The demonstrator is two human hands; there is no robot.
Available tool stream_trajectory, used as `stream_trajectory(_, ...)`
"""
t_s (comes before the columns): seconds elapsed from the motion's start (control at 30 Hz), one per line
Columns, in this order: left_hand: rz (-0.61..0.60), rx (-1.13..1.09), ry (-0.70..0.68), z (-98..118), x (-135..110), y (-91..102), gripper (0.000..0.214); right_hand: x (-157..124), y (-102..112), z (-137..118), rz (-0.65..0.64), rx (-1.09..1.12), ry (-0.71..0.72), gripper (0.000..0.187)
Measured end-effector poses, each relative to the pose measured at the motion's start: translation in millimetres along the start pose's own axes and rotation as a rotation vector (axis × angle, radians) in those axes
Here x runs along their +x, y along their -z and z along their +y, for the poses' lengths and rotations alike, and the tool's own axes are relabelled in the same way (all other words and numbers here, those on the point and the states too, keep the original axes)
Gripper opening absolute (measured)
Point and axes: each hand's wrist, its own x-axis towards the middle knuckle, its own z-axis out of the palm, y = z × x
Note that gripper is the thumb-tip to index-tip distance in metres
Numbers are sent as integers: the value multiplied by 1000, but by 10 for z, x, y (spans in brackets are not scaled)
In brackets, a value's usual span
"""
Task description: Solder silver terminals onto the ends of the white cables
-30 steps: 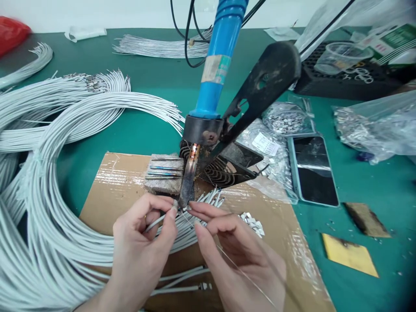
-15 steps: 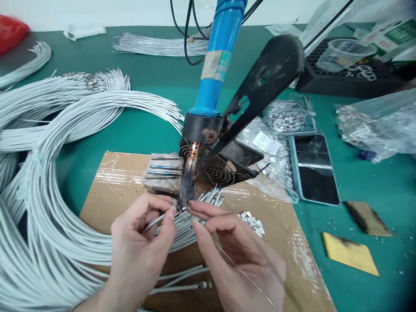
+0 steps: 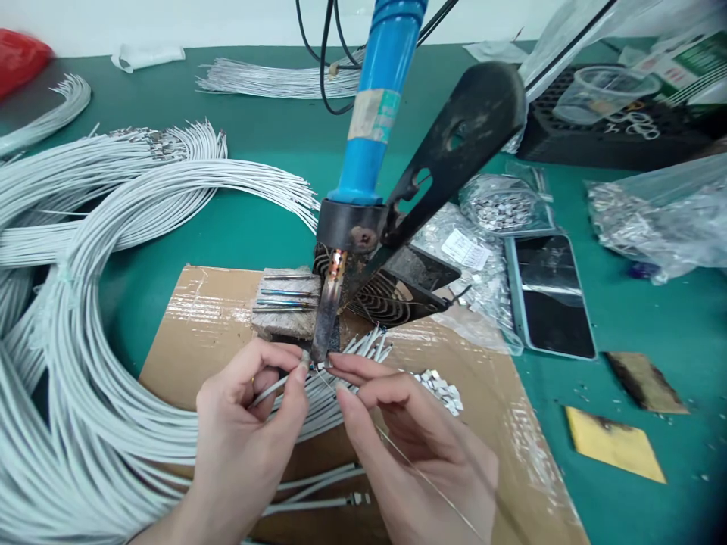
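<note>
My left hand (image 3: 244, 424) pinches the end of a thin white wire (image 3: 266, 390) between thumb and forefinger, right under the tip of a blue-handled soldering iron (image 3: 372, 113). The iron stands tilted in a black stand (image 3: 448, 159), tip down over the cardboard sheet (image 3: 198, 318). My right hand (image 3: 414, 446) holds a thin strand of solder wire (image 3: 432, 484) and points its end at the same spot by the iron's tip. Several white wire ends (image 3: 369, 344) lie fanned just behind my fingers.
Large coils of white wires (image 3: 85, 250) fill the left of the green table. A grey block with blue-tipped pins (image 3: 284, 303) sits beside the iron. Small metal terminals (image 3: 440, 386), bags of parts (image 3: 500, 208), a phone (image 3: 548, 295) and yellow sponges (image 3: 613, 446) lie to the right.
</note>
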Motion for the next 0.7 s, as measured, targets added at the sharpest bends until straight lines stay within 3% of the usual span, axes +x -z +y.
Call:
stream_trajectory(0.13,-41,25,-38,-8,14,14,13,2,1,5,5,7,20,19)
stream_trajectory(0.4,8,68,21,79,-22,-16,13,14,11,1,5,7,30,19)
stream_trajectory(0.7,-14,85,27,61,-3,8,14,24,19,8,-9,-18,18,21)
